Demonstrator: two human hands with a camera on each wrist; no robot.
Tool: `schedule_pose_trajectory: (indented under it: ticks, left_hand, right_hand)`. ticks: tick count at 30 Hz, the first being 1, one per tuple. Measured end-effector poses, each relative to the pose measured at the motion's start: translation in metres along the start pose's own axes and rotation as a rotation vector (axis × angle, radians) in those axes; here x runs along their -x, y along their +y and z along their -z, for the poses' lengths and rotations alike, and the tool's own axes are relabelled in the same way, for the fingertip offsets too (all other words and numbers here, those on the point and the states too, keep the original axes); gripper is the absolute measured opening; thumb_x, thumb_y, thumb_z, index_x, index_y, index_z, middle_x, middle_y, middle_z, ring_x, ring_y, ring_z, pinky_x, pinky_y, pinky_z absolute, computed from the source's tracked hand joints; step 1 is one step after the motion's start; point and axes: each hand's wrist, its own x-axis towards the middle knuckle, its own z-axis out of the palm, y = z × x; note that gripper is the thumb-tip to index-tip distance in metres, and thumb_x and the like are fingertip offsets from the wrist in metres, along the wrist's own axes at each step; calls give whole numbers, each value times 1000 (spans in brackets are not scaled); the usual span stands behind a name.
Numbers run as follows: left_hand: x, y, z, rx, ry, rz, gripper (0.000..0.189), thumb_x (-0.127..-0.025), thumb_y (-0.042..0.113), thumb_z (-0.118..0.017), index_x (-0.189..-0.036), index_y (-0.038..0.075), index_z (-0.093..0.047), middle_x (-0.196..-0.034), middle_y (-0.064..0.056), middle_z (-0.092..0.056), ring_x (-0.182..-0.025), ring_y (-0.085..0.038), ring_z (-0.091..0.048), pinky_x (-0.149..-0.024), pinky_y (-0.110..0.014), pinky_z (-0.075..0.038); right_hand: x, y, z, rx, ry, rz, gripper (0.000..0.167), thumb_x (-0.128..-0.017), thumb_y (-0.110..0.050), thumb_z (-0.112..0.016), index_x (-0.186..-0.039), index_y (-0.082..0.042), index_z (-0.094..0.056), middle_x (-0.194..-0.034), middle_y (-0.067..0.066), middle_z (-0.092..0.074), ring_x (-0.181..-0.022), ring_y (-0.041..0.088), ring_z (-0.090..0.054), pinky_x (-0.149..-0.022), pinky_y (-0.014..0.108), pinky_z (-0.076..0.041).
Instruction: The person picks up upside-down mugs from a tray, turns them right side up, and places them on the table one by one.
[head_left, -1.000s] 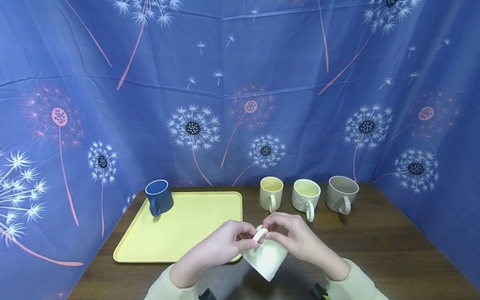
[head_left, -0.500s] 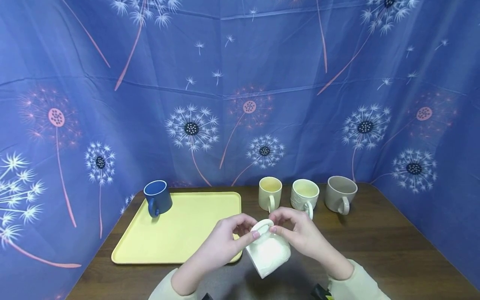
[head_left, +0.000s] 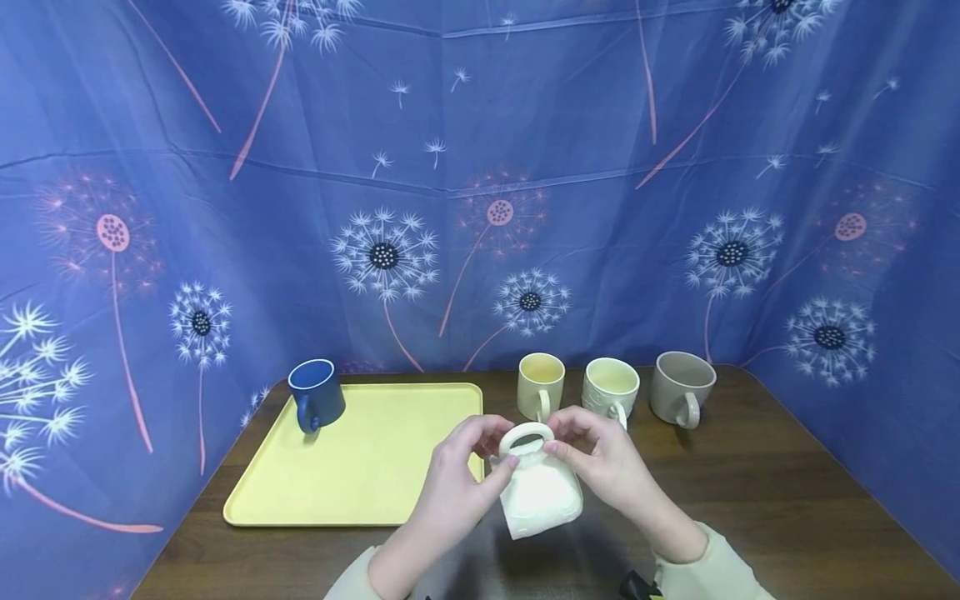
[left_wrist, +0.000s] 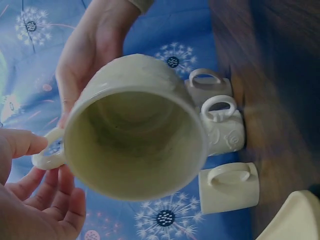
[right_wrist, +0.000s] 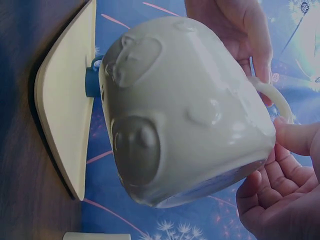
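A white mug [head_left: 542, 493] with raised relief on its wall [right_wrist: 137, 145] is held on its side above the table, handle uppermost. The left wrist view looks into its hollow inside [left_wrist: 135, 145]. My left hand [head_left: 459, 482] pinches the looped handle [left_wrist: 49, 159] between thumb and fingers on the rim side. From the base side, my right hand [head_left: 609, 458] holds the same handle, its thumb against the loop and its other fingers curled close by the base [right_wrist: 215, 185].
A yellow tray [head_left: 360, 475] lies at left with a blue mug [head_left: 318, 396] at its far left corner. Along the back right stand a cream mug [head_left: 542, 392], a white embossed mug [head_left: 609, 392] and a grey mug [head_left: 681, 392]. A patterned blue cloth [head_left: 480, 167] hangs behind the table.
The white mug has been turned in the hands: its handle loop now faces the head camera more openly, and its low pointed end has risen. Both hands still hold the handle.
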Motion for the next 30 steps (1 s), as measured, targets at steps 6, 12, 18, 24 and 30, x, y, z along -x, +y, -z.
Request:
schedule_pose_trajectory:
  ticks: [6,12,18,24,30]
  left_hand:
    - [1,-9,-10,21,57,-66,33,-78,4,-75,-106,16,-62,-93,7,-64,-77,-8,-58,-67,-27,-51]
    - [1,-13,-16,34,107,-126,31,-80,1,-72,-105,14,-61,-92,3,-65,-77,-10,-58,-67,-28,-52]
    - [0,-17,-18,25,113,-175,30,-78,0,-74,-103,11,-63,-91,1,-65,-75,-12,-59,-66,-27,-52]
    - [-2,-18,-14,5,99,-205,29,-77,0,-75,-101,11,-65,-89,0,-66,-73,-13,-59,-64,-27,-53]
    - [-3,-17,-10,-32,81,-236,27,-77,-1,-74,-101,9,-66,-87,2,-65,-73,-9,-59,-66,-23,-52]
  right_hand:
    - [2,-1,0,-17,25,-46,13,-82,-11,-72,-93,-9,-64,-79,-1,-65,-72,8,-60,-66,25,-50]
    - [3,-2,0,-41,23,-63,14,-82,-11,-72,-93,-8,-64,-79,0,-65,-72,9,-59,-65,25,-49]
    - [5,3,1,-68,-14,-47,14,-82,-9,-71,-93,-6,-63,-80,3,-65,-72,9,-61,-65,25,-51]
    - [6,8,3,-97,-66,-54,13,-83,-4,-69,-93,-7,-62,-82,-3,-65,-73,9,-63,-64,26,-52]
    - [9,10,3,-146,-112,-29,15,-83,-2,-69,-96,-2,-61,-85,3,-66,-75,9,-64,-66,26,-53]
